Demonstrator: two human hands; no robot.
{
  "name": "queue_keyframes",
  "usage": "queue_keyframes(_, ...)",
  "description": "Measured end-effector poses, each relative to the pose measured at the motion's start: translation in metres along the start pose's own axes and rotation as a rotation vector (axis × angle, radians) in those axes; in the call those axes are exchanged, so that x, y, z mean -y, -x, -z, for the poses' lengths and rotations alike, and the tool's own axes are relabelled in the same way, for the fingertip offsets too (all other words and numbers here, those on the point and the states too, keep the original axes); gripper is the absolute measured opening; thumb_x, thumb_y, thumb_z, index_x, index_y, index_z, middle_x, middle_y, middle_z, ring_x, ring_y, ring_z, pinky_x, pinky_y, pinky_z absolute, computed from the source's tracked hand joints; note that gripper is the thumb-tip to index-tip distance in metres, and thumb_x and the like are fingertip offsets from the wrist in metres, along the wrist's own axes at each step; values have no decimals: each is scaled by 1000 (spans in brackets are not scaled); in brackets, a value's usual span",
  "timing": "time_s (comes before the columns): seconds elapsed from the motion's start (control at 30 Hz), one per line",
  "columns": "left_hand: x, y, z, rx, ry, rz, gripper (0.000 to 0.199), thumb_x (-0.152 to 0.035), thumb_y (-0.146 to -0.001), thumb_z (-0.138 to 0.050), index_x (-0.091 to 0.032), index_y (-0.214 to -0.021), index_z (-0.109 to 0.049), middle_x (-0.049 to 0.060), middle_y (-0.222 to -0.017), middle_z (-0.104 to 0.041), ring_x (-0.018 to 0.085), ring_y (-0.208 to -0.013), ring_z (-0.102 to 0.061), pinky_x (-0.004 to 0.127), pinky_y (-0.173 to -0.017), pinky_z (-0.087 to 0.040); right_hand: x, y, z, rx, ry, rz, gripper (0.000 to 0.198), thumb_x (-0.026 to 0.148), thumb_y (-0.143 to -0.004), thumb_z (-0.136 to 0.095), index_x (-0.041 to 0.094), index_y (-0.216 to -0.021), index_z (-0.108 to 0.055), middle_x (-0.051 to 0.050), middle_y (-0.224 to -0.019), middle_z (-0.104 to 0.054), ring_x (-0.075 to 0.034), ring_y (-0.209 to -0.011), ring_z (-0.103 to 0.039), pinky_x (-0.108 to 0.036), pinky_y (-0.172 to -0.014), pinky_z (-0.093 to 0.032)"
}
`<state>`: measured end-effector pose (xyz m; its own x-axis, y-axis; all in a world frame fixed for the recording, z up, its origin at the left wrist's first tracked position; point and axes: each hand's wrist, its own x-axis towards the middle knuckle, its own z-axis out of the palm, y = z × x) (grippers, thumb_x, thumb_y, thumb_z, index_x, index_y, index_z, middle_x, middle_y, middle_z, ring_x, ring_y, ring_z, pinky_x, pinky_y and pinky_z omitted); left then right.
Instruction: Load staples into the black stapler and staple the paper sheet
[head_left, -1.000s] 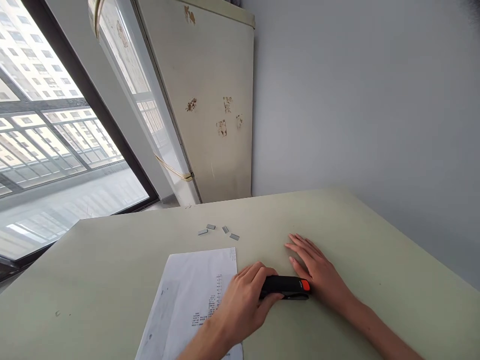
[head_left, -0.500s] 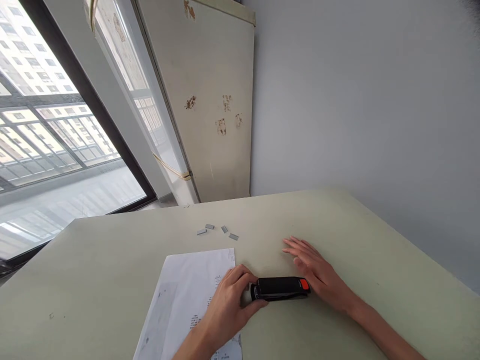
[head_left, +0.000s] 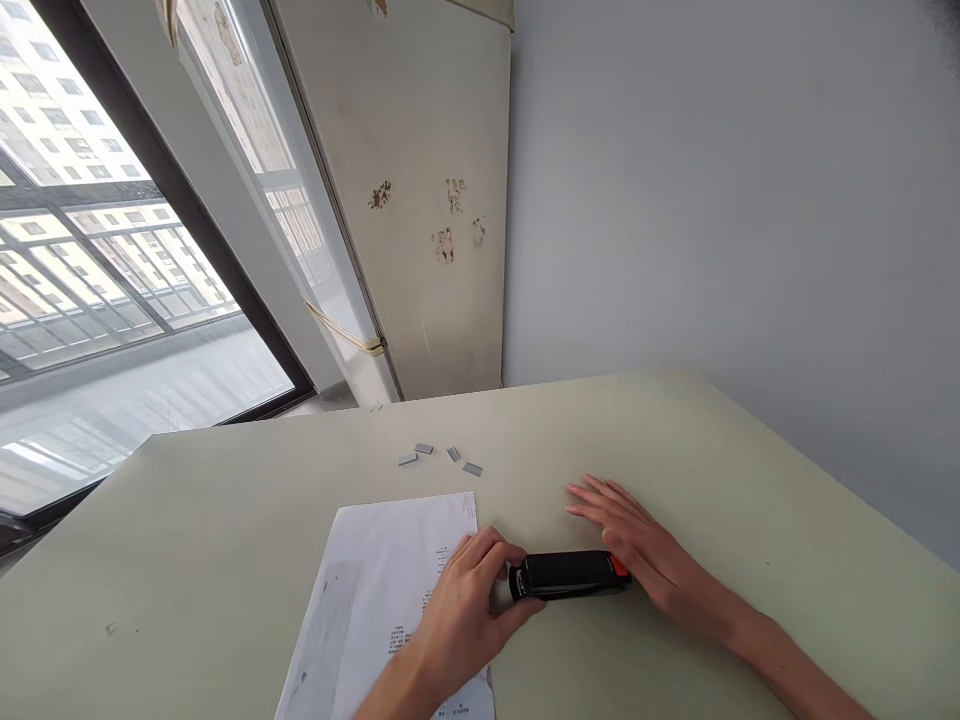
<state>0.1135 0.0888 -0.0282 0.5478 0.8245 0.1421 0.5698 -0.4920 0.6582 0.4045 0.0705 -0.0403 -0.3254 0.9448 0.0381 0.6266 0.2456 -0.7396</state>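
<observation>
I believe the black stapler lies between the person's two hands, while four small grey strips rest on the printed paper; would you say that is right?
Not quite: the four grey strips rest on the table, beyond the printed paper, as the head view shows. The black stapler does lie between the left hand and right hand.

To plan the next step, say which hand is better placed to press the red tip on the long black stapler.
Right, probably: the right hand partly covers the red tip; the left hand is at the opposite end of the long black stapler.
</observation>
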Motion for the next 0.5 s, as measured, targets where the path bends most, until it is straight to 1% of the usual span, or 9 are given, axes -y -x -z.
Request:
queue_keyframes(0.17, 1, 0, 0, 19, -12, 5, 27, -29, -87, -83, -25, -107, -64, 2, -101, -65, 21, -90, -60, 35, -81, -52, 0, 5, -3, -13, 29, -49, 52, 50, -113, -31, 44, -164, -33, 10, -174, -28, -27, -165, -6, -62, -132, -20)
queue_keyframes(0.33, 0, 0, 1, 34, -12, 15, 28, -28, -88, -82, -25, -107, -63, 2, -101, -64, 21, -90, -59, 34, -79, -51, 0, 6, -7, -60, 30, -81, 53, 53, -112, -31, 45, -164, -35, 9, -173, -32, -29, -164, -11, -63, -130, -26)
queue_keyframes(0.43, -1, 0, 2, 30, -17, 6, 27, -27, -88, -82, -25, -107, -63, 2, -101, -64, 21, -89, -59, 33, -78, -50, -4, 4, -8, -84, 9, -74, 53, 54, -111, -29, 43, -163, -37, 7, -172, -33, -29, -164, -12, -65, -130, -24)
queue_keyframes(0.5, -1, 0, 2, 26, -23, -3, 27, -28, -88, -82, -24, -107, -63, 2, -100, -64, 20, -86, -58, 32, -76, -50, -7, 4, -7, -61, 0, -33, 54, 54, -111, -28, 42, -163, -37, 6, -172, -34, -29, -164, -11, -66, -130, -21)
